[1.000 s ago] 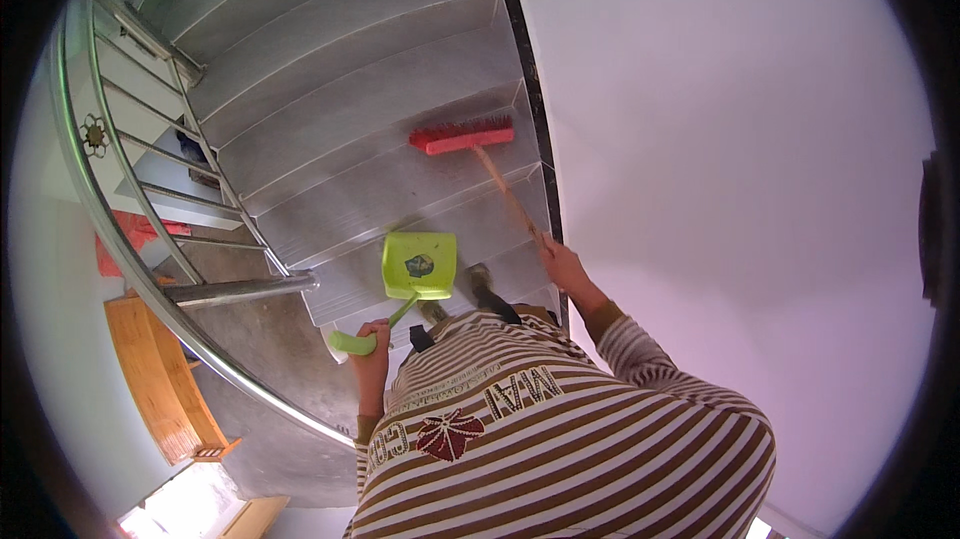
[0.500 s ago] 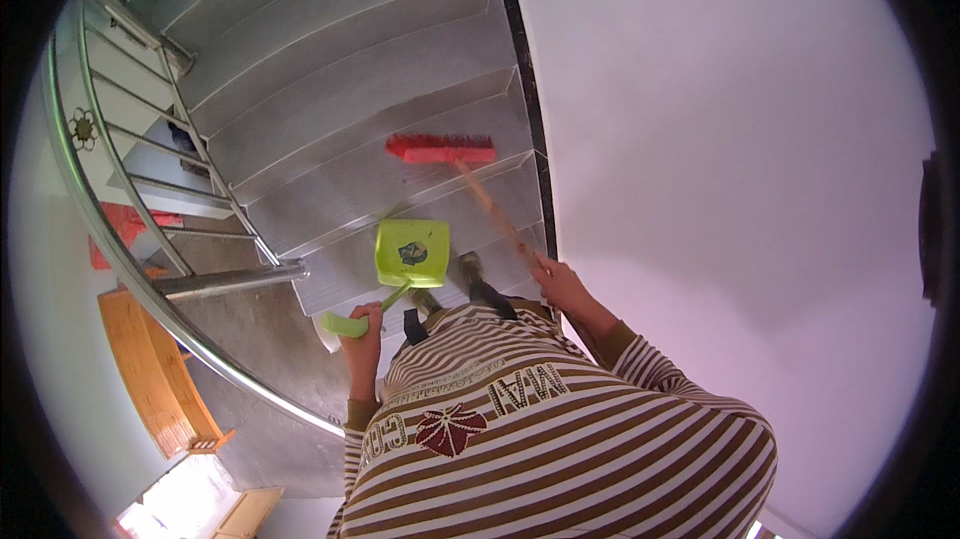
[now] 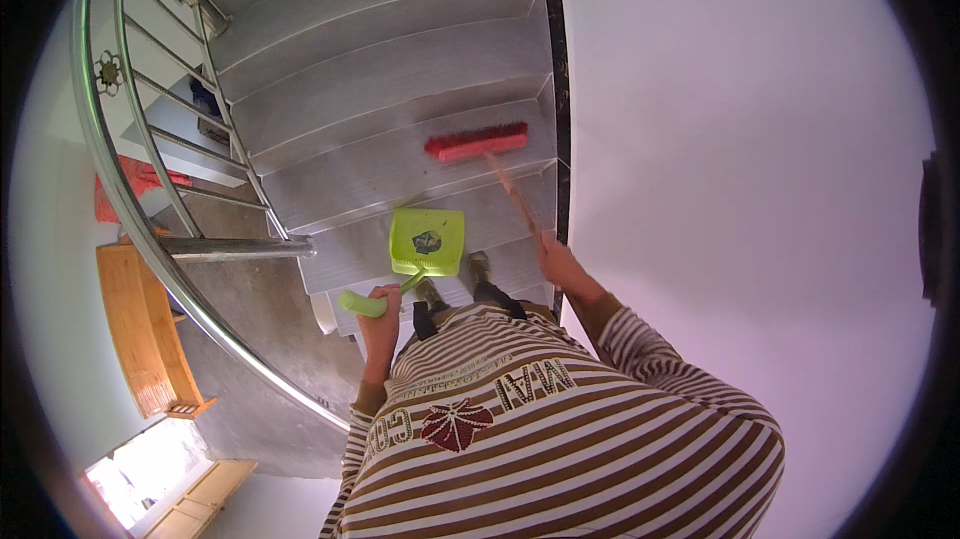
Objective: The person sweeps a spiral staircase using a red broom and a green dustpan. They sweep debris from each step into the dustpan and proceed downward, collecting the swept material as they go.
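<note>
My left hand (image 3: 380, 311) is closed round the green handle of a lime-green dustpan (image 3: 440, 234), whose pan hangs before my shoes and has a dark patch inside. In my right hand (image 3: 563, 264) is the wooden stick of a broom (image 3: 515, 197). The red broom head (image 3: 482, 144) with dark red bristles rests on a grey stair tread (image 3: 380, 161) one step above the dustpan, near the wall. A few dark specks lie on that tread, left of the bristles.
Grey steps (image 3: 390, 59) rise ahead of me. A metal railing (image 3: 180, 279) curves along the left, with a wooden bench (image 3: 145, 329) on the floor below. A white wall (image 3: 740, 159) with black skirting (image 3: 560, 69) borders the right. My shoes (image 3: 480, 267) stand on a lower step.
The broom head has shifted slightly right across the tread, its bristles now angled differently. Both hands still grip their handles. The whole view has swung a little, so the railing appears further right.
</note>
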The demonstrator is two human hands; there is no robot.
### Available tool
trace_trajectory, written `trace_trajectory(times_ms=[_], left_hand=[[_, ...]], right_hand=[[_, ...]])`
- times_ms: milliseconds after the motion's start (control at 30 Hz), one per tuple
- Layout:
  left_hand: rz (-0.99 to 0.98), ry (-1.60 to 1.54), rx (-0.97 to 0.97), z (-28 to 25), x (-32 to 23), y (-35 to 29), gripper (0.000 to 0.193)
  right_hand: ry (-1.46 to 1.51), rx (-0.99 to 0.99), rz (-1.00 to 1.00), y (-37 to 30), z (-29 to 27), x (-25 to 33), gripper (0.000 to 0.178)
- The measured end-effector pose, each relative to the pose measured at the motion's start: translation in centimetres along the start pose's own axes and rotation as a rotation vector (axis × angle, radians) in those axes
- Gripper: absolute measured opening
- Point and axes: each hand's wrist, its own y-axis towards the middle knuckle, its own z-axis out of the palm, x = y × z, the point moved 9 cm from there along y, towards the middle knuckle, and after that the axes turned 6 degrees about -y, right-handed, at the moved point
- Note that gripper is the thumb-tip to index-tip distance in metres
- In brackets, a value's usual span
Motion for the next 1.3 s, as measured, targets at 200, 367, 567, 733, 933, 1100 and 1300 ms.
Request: trace_trajectory(times_ms=[200, 367, 567, 733, 933, 1100, 1300], left_hand=[[0.038, -0.069, -0.044, 0.4, 1.1, 0.0, 0.015], [0.018, -0.057, -0.089, -0.1, 0.3, 0.0, 0.015], [0.008, -0.057, -0.116, -1.2, 0.6, -0.5, 0.015], [-0.009, -0.093, -0.153, -2.2, 0.1, -1.0, 0.015], [0.128, -0.069, -0.247, -3.7, 1.2, -1.2, 0.013], [0.133, -0.052, -0.264, -4.4, 2.3, -1.0, 0.012], [0.115, -0.036, -0.295, -5.4, 2.9, -0.8, 0.013]], right_hand=[[-0.170, 0.231, -0.195, -10.4, -0.8, 3.8, 0.051], [-0.020, 0.652, 0.178, -12.8, -6.9, 10.6, 0.051], [-0.208, 0.229, -0.248, -4.2, -4.2, 9.3, 0.052], [-0.214, 0.142, -0.173, 5.6, -0.2, 8.7, 0.048], [-0.110, 0.213, -0.319, 1.1, 3.5, 9.7, 0.038], [-0.142, 0.690, -0.176, -7.1, 1.0, 10.0, 0.049], [-0.165, 0.755, -0.230, -6.3, -3.8, 17.8, 0.060]])
